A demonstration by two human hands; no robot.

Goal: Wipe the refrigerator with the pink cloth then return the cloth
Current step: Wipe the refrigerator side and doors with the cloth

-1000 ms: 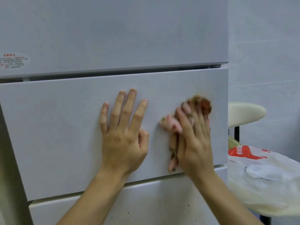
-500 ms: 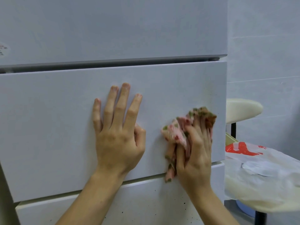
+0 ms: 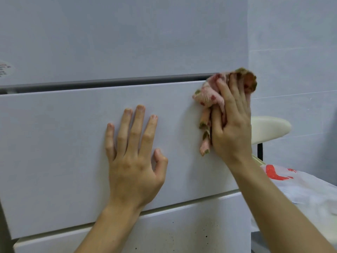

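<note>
Right hand (image 3: 231, 123) presses the bunched pink cloth (image 3: 211, 99) against the refrigerator (image 3: 73, 143), at the top right corner of the middle drawer front, fingers curled over the wad and gripping it. The cloth's top edge reaches the dark gap (image 3: 109, 82) between the upper door and the drawer, and one end pokes past the fridge's right side. A loose tail hangs down beside the thumb.

Left hand (image 3: 135, 157) lies flat on the drawer front, fingers spread, holding nothing, apparently bracing the panel. It sits well left of the cloth.

Wiping looks mid-way: the lower panel (image 3: 182, 230) shows dark specks, not yet cleaned, I'd guess.

Risks:
- Cloth is right at the corner, so a stroke going further right could slip off the edge and lose contact.
- Loose fabric could snag in the gap above the drawer.
- Pushing hard may shift the drawer if the left hand lifts.
- Dangling tail could drag over wiped area and leave streaks.

To the right, a stool (image 3: 269, 128) and a white plastic bag (image 3: 300, 190) sit close; a wide swing of the elbow might knock them. Where the cloth gets returned isn't visible here.
</note>
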